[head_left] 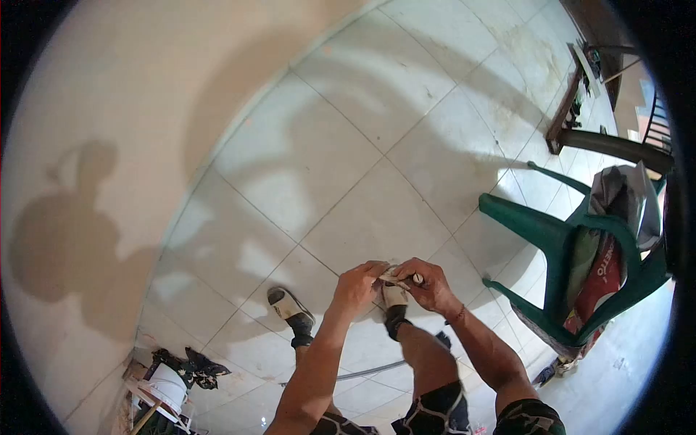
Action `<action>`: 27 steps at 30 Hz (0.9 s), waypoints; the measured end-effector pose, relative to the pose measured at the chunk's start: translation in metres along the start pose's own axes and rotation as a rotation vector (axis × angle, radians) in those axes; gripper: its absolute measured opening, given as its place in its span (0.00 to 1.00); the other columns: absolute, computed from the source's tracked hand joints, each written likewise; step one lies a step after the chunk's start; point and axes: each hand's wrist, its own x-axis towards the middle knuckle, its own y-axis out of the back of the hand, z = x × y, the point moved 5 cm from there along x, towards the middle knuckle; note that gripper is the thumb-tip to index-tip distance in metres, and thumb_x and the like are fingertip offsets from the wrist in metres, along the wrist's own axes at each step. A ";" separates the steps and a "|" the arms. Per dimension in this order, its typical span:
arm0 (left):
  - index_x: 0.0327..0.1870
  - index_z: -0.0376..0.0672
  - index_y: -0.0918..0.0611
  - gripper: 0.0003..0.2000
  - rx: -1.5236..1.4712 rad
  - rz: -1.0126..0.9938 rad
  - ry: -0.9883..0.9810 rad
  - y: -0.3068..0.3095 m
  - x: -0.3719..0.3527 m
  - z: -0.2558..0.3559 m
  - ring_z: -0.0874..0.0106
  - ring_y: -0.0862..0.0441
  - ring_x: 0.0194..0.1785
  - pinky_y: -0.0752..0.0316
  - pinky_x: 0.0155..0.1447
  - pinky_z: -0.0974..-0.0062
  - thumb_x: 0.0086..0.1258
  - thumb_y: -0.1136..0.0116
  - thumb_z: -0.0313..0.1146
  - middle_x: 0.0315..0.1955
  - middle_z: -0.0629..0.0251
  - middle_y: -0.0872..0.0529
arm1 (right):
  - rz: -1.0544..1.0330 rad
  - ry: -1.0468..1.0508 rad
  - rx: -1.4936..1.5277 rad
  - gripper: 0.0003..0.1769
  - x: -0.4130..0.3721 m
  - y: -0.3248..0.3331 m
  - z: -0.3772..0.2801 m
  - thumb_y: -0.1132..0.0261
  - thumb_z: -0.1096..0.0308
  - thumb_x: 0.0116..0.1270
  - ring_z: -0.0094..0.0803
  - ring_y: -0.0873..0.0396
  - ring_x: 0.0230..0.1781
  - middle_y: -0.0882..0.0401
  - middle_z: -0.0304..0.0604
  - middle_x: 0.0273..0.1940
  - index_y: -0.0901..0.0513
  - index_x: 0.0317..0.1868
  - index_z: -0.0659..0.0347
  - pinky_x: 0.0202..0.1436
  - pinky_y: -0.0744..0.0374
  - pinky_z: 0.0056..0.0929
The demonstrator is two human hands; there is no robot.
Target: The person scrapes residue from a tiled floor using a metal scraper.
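My left hand [357,290] and my right hand [435,290] are close together at the lower middle, above my right shoe. Between their fingertips is a small pale, thin piece [392,278], too small to name. The fingers of the left hand are pinched at its left end. Curled fingers of the right hand close round a slim tool with a pale, rounded end [417,278]; the rest of that tool is hidden, so its kind cannot be told. My feet stand apart on the floor tiles [341,196].
To the right stands a green plastic chair [554,239] with bags [605,268] on it. Behind it is dark wooden furniture [616,145]. At lower left are a white bucket [167,388] and dark cloth [206,367]. A thin grey strip [373,370] lies behind my feet. A wall [145,109] runs along the left.
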 end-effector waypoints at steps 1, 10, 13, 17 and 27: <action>0.56 0.47 0.26 0.25 0.029 0.103 -0.016 0.007 0.003 -0.001 0.60 0.26 0.56 0.24 0.49 0.71 0.53 0.40 0.26 0.56 0.60 0.26 | -0.019 0.034 -0.042 0.16 0.012 0.008 -0.013 0.38 0.83 0.54 0.29 0.26 0.46 0.23 0.42 0.43 0.21 0.43 0.58 0.50 0.28 0.24; 0.57 0.38 0.28 0.25 0.949 0.729 0.078 0.278 0.068 -0.108 0.66 0.23 0.44 0.21 0.40 0.74 0.53 0.45 0.24 0.55 0.60 0.26 | -0.383 -0.064 0.095 0.18 0.354 -0.088 -0.053 0.39 0.66 0.60 0.21 0.29 0.28 0.25 0.37 0.28 0.27 0.49 0.66 0.33 0.29 0.18; 0.56 0.37 0.29 0.25 1.013 0.778 -0.092 0.311 0.143 -0.132 0.66 0.23 0.44 0.20 0.41 0.74 0.53 0.46 0.24 0.57 0.59 0.27 | -0.375 -0.085 0.161 0.24 0.413 -0.079 -0.026 0.38 0.68 0.60 0.20 0.30 0.25 0.27 0.38 0.27 0.30 0.56 0.64 0.30 0.29 0.18; 0.56 0.38 0.28 0.24 1.001 0.674 0.055 0.338 0.199 -0.165 0.66 0.24 0.48 0.20 0.44 0.73 0.53 0.45 0.24 0.58 0.59 0.29 | -0.186 0.069 0.018 0.30 0.475 -0.074 -0.023 0.34 0.70 0.56 0.29 0.25 0.27 0.23 0.44 0.30 0.32 0.61 0.59 0.33 0.24 0.26; 0.70 0.39 0.49 0.40 1.057 1.153 0.692 0.411 0.078 -0.248 0.49 0.60 0.73 0.62 0.71 0.47 0.64 0.49 0.54 0.71 0.56 0.52 | -0.011 0.675 -0.504 0.31 0.554 -0.085 -0.055 0.32 0.72 0.48 0.46 0.21 0.34 0.28 0.52 0.46 0.28 0.56 0.59 0.38 0.20 0.39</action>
